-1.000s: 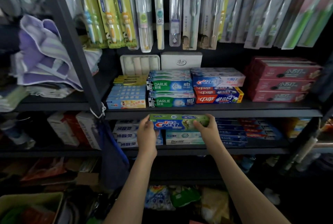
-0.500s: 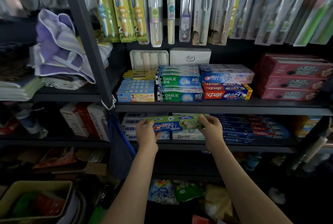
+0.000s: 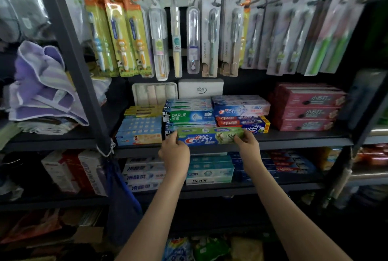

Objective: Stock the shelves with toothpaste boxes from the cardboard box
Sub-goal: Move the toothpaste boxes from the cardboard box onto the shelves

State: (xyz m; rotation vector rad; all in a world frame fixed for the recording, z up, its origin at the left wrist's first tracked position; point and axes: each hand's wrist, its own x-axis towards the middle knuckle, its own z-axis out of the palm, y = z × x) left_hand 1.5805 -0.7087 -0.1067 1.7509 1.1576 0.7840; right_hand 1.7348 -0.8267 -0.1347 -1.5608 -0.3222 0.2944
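Left side: the left hand (image 3: 175, 153) grips the left end of the Crest box (image 3: 210, 136). Its fingers curl round that end. The back of the hand faces us.
Right side: the right hand (image 3: 248, 145) grips the right end of the same box, with its fingers curled round it.
Arms: both are bare. They reach up from the bottom edge, one on each side, and are almost straight.
Box: the Crest box is green and blue. It lies long-ways and level between the two hands, at the front edge of the middle shelf (image 3: 294, 142). I cannot tell if it sits on the shelf or is just held there.
Behind it: the Darlie boxes (image 3: 189, 115) are stacked right behind. The Crest box hides most of the bottom one.
Beside it: pale blue boxes (image 3: 139, 132) are just to the left. Red boxes (image 3: 306, 111) are near the right end of the shelf.
Below: the lower shelf (image 3: 252, 188) has a Doctor box (image 3: 209, 180) under the hands.
Above: toothbrushes (image 3: 159, 40) hang in packs on hooks.
Change: half a second ago the box was lower, under the middle shelf's edge and in front of the lower shelf. It was a bit tilted. Now both hands have lifted it up to the middle shelf and it is level. The grip looks the same.
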